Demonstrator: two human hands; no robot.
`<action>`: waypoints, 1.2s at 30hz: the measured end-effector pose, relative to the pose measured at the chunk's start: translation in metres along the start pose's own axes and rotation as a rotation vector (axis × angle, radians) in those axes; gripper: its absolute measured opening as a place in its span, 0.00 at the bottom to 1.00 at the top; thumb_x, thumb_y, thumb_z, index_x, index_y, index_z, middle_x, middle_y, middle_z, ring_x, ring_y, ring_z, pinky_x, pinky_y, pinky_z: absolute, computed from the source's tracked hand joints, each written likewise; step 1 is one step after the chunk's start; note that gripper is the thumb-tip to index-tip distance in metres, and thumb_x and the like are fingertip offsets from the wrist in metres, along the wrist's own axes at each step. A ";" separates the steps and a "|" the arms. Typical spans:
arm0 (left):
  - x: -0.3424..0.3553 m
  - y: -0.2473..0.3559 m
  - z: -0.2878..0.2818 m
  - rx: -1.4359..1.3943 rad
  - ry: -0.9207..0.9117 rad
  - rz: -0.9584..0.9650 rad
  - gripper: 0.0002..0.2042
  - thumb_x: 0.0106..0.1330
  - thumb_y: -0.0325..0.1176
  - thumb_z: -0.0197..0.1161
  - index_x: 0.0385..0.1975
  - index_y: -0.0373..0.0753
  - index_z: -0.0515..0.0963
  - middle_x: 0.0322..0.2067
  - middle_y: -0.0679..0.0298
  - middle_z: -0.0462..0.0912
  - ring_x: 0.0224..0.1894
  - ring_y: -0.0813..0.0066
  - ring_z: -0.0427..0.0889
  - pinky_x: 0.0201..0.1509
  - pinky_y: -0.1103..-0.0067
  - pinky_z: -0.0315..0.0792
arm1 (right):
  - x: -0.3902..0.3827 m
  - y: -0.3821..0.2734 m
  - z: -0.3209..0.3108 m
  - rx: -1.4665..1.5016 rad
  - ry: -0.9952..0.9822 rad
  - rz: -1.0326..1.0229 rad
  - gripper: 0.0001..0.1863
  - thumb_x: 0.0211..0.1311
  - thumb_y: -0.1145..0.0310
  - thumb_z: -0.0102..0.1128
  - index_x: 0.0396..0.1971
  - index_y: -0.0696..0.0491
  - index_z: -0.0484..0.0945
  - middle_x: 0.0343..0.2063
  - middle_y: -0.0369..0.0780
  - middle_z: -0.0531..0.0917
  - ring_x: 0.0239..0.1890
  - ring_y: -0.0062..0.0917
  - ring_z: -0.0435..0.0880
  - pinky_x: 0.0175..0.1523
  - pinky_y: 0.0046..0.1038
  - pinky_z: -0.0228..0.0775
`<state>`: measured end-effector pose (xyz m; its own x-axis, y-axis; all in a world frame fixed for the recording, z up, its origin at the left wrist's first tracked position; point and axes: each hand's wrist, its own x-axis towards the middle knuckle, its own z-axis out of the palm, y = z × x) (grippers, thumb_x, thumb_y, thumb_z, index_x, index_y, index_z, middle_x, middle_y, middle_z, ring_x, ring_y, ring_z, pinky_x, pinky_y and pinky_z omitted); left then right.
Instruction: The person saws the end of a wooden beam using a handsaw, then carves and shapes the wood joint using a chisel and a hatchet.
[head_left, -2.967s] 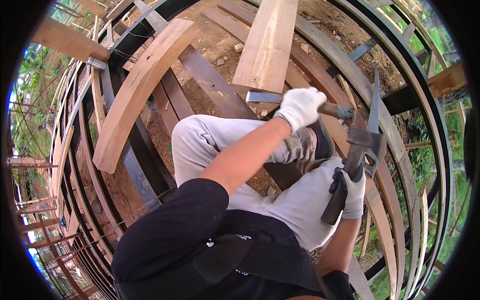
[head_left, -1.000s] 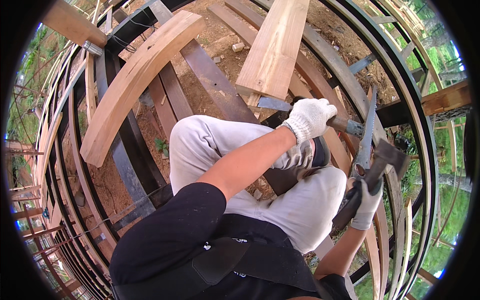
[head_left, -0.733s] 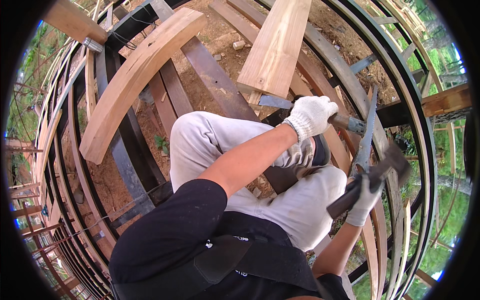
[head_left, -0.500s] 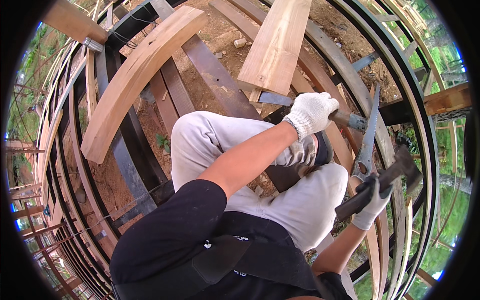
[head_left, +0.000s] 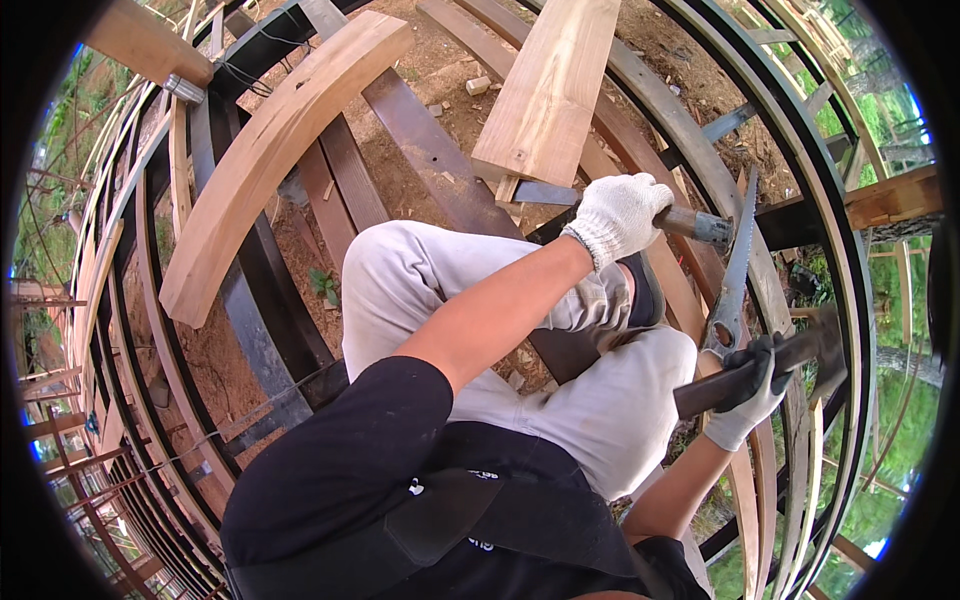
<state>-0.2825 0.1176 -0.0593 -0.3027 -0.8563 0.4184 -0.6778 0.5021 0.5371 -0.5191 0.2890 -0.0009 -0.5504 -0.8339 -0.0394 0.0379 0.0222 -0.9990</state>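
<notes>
I see the left hand with its fingers wrapped around a chisel, the blade right by the end of a big board. The right hand grips a hammer near a saw.

Plank: pale wood, smooth, matt. Chisel blade: smooth metal. Left glove: rough knitted cloth. Saw blade: dull metal.

My left hand, gloved in white knit, is curled tight, its bare forearm stretched far and right; my right hand, gloved in white and black, is clenched nearer, further right.
</notes>
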 end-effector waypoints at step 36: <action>-0.016 -0.021 -0.004 0.143 -0.123 0.035 0.09 0.55 0.35 0.67 0.36 0.49 0.83 0.36 0.62 0.83 0.40 0.58 0.86 0.43 0.64 0.80 | -0.026 0.039 0.017 -0.206 -0.351 0.348 0.18 0.64 0.82 0.60 0.52 0.59 0.66 0.27 0.45 0.82 0.16 0.29 0.80 0.18 0.29 0.75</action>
<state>-0.2604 0.1206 -0.0741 -0.4017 -0.8512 0.3378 -0.7509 0.5173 0.4105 -0.4893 0.3018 -0.0381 -0.2209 -0.8916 -0.3953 -0.0161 0.4086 -0.9126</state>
